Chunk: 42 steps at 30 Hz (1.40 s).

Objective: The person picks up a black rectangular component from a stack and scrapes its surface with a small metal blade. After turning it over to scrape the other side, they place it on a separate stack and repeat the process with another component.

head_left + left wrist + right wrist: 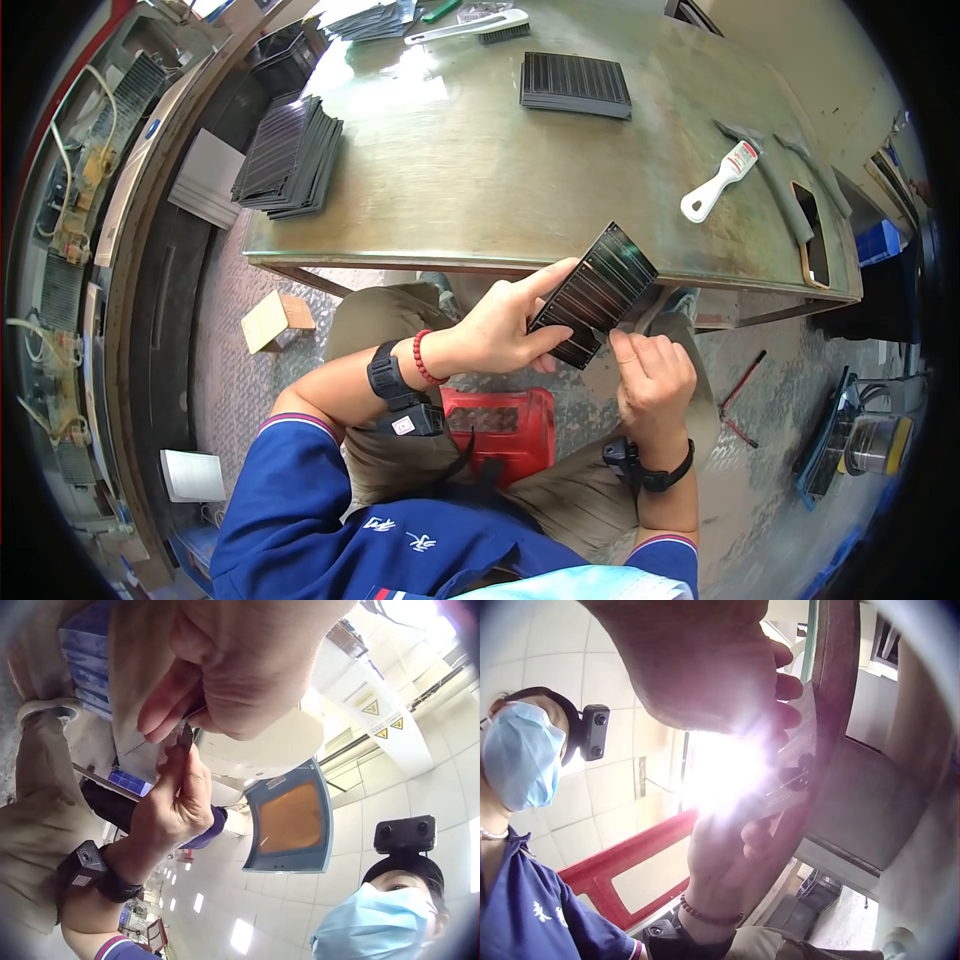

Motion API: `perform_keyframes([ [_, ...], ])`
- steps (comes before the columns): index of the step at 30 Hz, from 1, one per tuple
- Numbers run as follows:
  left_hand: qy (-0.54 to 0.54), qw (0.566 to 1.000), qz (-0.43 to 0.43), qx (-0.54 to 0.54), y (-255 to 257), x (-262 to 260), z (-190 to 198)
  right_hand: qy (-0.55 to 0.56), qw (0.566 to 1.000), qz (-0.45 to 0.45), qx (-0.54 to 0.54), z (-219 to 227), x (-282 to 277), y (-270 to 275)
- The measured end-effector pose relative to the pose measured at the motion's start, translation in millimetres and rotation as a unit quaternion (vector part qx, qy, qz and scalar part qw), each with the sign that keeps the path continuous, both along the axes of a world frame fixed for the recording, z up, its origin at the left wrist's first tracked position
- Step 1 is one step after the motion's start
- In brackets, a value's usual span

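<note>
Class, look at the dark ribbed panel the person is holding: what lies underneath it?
Under the dark ribbed panel show the person's khaki-trousered lap and the metal table's edge. The left hand and right hand grip it; whatever lies directly beneath is covered.

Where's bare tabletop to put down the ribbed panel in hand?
Widest bare patch: table centre, between the fanned stack, the flat stack and the near edge. Crowded right end: white-handled brush, phone. Both hands grip the panel.

right hand (697,667): up close at top, dark, fingers (784,686) curled on a thin panel (799,742) | left hand (727,847): below, holds panel too, red beads on wrist | glare hides the middle | red stool (630,866) low down | surface (840,697) edge at right
</note>
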<state>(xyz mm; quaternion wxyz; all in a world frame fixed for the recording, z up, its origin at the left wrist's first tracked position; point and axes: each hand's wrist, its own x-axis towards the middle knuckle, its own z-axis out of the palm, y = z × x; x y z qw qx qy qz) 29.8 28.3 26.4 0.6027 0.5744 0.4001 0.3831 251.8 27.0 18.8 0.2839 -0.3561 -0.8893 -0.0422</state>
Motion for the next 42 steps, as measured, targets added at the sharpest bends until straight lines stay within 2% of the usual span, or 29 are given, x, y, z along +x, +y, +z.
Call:
perform_keyframes([
  [7, -0.002, 0.999, 0.016, 0.034, 0, -5, -6, -0.01, 1.0, -0.029, -0.007, -2, 4, 1],
  [10, -0.035, 0.999, 0.032, 0.003, 1, -5, -1, -0.007, 0.999, -0.041, -0.026, -1, 6, 1],
  [12, -0.057, 0.998, 0.037, 0.007, 3, -4, 2, 0.125, 0.99, -0.024, -0.063, -5, 10, 6],
  [13, -0.078, 0.996, 0.044, 0.006, 4, -4, 3, 0.124, 0.99, -0.022, -0.059, -5, 11, 6],
  [15, -0.063, 0.998, 0.016, -0.002, 6, -9, 4, 0.226, 0.964, -0.034, -0.134, -6, 12, 4],
  [16, -0.073, 0.997, 0.018, 0.002, 6, -7, 1, 0.232, 0.964, -0.031, -0.125, -4, 11, 5],
  [19, -0.078, 0.997, 0.023, 0.011, 6, -3, -8, 0.221, 0.97, -0.04, -0.089, -2, 4, 4],
  [23, -0.013, 0.998, 0.05, 0.041, 3, 4, -15, 0.187, 0.981, -0.023, -0.044, -2, -6, 2],
  [25, 0.024, 0.992, 0.078, 0.095, 2, 10, -17, 0.152, 0.988, -0.014, -0.016, -2, -12, 0],
  [33, 0.065, 0.981, 0.1, 0.152, -2, 17, -27, 0.14, 0.99, 0.002, -0.007, -5, -26, -3],
  [38, 0.113, 0.944, 0.123, 0.285, 0, 17, -39, 0.134, 0.991, 0.007, -0.008, -6, -30, -4],
  [42, 0.144, 0.951, 0.109, 0.251, -3, 14, -41, 0.13, 0.991, 0.011, -0.006, -6, -33, -4],
])
